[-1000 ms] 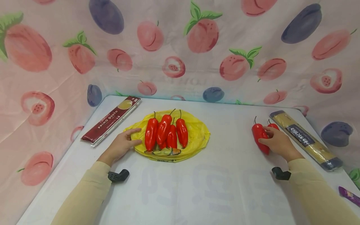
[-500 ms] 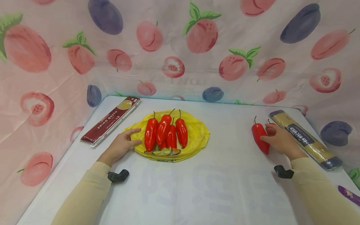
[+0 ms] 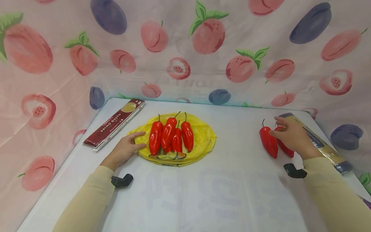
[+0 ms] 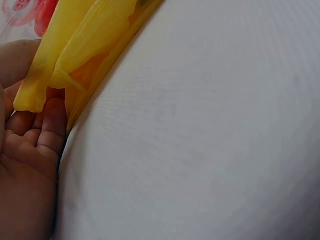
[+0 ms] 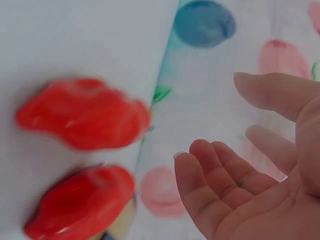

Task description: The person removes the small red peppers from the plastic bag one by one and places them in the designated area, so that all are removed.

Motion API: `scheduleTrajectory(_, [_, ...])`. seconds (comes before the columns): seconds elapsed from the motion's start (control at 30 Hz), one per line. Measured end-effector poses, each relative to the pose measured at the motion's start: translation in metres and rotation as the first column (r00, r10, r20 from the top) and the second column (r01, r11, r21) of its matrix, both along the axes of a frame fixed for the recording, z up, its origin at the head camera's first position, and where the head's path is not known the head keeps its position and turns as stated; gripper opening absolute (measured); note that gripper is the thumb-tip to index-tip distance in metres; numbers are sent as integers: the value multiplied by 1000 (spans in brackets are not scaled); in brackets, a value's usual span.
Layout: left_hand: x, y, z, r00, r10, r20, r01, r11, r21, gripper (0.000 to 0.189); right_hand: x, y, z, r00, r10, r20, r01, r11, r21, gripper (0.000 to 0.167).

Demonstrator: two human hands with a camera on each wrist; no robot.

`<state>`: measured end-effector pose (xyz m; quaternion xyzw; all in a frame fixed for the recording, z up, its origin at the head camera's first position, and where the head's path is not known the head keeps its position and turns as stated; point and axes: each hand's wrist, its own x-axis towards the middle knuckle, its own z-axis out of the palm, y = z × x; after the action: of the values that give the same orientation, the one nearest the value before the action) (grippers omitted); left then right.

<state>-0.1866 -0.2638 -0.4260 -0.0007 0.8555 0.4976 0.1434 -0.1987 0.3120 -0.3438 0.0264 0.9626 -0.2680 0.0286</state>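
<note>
Several glossy red chili peppers (image 3: 168, 135) lie on a flattened yellow plastic bag (image 3: 204, 138), left of the table's middle. My left hand (image 3: 124, 149) holds the bag's left edge; in the left wrist view the yellow film (image 4: 95, 45) passes between its fingers, some of them partly hidden by it. Two more red peppers lie side by side on the right: a left pepper (image 3: 268, 141) and a right pepper (image 3: 285, 146) partly covered by my right hand (image 3: 294, 137). In the right wrist view that hand's fingers (image 5: 192, 185) are spread apart and relaxed, with nothing between them, clear of both peppers.
A dark red spaghetti packet (image 3: 114, 124) lies at the back left. A long pasta packet (image 3: 327, 148) is at the right edge, partly behind the right arm. A purple wrapper (image 3: 366, 202) shows at the lower right. Fruit-printed cloth (image 3: 200, 64) lines the back and sides.
My right hand has come off the right pepper, moving slightly up and to the right; that pepper now shows beside the left one. My left hand has stayed at the bag.
</note>
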Motion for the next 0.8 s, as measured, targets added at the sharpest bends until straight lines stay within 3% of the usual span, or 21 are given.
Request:
scheduleTrajectory(0.4, [-1,1,0,1000,6,5,-6,1000,-8,68,1,-57,12,989,151,-12,-151,984,-97,74])
scheduleTrajectory(0.8, [0,1,0,1000,3,8,-3,1000,-2,68,-2,-114,9,976,218,15,-212,963,-167,76])
